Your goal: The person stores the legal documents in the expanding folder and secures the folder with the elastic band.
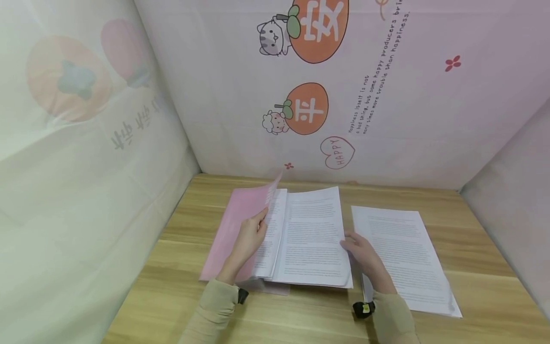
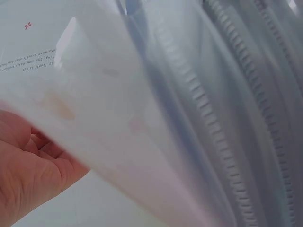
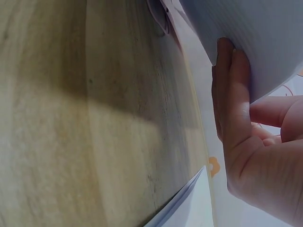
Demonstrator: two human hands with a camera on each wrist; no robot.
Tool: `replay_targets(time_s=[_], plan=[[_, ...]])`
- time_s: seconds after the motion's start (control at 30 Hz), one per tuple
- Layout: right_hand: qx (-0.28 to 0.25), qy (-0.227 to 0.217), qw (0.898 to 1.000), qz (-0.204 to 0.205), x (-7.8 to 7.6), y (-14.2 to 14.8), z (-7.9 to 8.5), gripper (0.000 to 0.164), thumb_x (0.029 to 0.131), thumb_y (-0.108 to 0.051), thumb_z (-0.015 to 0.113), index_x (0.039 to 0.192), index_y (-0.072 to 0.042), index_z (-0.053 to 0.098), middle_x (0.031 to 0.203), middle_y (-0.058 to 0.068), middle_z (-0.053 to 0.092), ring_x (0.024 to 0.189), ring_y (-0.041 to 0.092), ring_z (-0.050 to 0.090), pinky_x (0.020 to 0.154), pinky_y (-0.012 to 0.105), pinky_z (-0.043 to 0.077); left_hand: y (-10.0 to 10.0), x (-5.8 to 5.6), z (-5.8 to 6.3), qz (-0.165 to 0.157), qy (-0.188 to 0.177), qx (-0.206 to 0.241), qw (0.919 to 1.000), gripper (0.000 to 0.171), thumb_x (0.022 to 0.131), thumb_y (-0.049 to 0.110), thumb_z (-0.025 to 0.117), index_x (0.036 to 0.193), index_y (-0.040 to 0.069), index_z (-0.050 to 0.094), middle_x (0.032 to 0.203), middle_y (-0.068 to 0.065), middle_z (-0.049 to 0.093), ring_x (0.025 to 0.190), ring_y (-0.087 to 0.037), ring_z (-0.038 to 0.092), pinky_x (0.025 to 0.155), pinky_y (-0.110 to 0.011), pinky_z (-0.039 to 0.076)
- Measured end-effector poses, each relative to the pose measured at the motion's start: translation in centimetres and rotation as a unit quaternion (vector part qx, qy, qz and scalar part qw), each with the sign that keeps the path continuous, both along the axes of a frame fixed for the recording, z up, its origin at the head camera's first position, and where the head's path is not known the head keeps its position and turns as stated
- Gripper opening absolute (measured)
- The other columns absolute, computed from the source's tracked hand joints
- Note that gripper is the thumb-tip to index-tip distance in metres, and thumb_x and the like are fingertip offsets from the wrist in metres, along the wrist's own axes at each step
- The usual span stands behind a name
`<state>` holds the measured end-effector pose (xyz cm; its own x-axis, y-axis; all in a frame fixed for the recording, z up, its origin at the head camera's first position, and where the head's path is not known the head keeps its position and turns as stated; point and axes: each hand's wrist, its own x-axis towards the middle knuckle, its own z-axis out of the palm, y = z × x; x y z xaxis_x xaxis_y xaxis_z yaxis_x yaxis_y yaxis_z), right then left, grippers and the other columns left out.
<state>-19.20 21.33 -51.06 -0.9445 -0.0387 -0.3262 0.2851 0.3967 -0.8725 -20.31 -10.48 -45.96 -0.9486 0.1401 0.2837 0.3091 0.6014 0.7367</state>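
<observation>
A pink folder (image 1: 236, 212) lies tilted on the left of the table, its cover lifted. My left hand (image 1: 250, 235) pinches the cover's right edge, over printed sheets inside. Clear plastic sleeves (image 2: 203, 109) with ribbed edges fan out beside that hand in the left wrist view. To the right, my right hand (image 1: 363, 251) holds a stack of printed paper (image 1: 313, 234) by its right edge, thumb on top. The right wrist view has fingers (image 3: 236, 99) under the paper, which is raised off the wood. The stack's left side adjoins the folder's inner pages.
A second stack of printed sheets (image 1: 401, 258) lies on the wooden table (image 1: 301, 315) at the right, partly behind my right forearm. Cloth walls with printed cartoons (image 1: 309, 110) enclose the table at the back and both sides.
</observation>
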Motion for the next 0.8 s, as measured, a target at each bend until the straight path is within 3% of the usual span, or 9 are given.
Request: replay_targets(time_s=[0.43,0.63,0.8], plan=[[-0.012,0.006,1.000,0.003,0.30,-0.18,0.00,0.047,0.102,-0.017,0.044,0.146,0.002,0.042,0.125,0.024,0.064,0.095,0.016,0.066,0.083,0.025,0.047,0.00,-0.16,0.02,0.008,-0.004,-0.001,1.0000,0.045,0.092,-0.002,0.046,0.136,-0.008,0.054,0.051,0.005,0.037,0.042,0.002,0.016,0.043,-0.014,0.023],[-0.006,0.008,1.000,0.007,0.41,-0.09,-0.11,0.047,0.103,-0.018,0.044,0.146,0.001,0.042,0.127,0.023,0.063,0.098,0.017,0.066,0.085,0.025,0.046,-0.01,-0.06,0.11,0.006,-0.009,0.001,0.9999,0.045,0.092,-0.002,0.046,0.137,-0.008,0.053,0.050,0.006,0.033,0.041,0.003,0.016,0.042,-0.013,0.022],[0.005,0.014,1.000,0.000,0.12,-0.13,0.04,0.049,0.103,-0.021,0.043,0.147,0.002,0.041,0.130,0.026,0.061,0.104,0.023,0.065,0.097,0.042,0.048,0.08,0.03,0.16,0.003,-0.005,0.001,1.0000,0.046,0.092,-0.002,0.046,0.136,-0.008,0.053,0.051,0.006,0.034,0.040,0.005,0.016,0.042,-0.013,0.022]])
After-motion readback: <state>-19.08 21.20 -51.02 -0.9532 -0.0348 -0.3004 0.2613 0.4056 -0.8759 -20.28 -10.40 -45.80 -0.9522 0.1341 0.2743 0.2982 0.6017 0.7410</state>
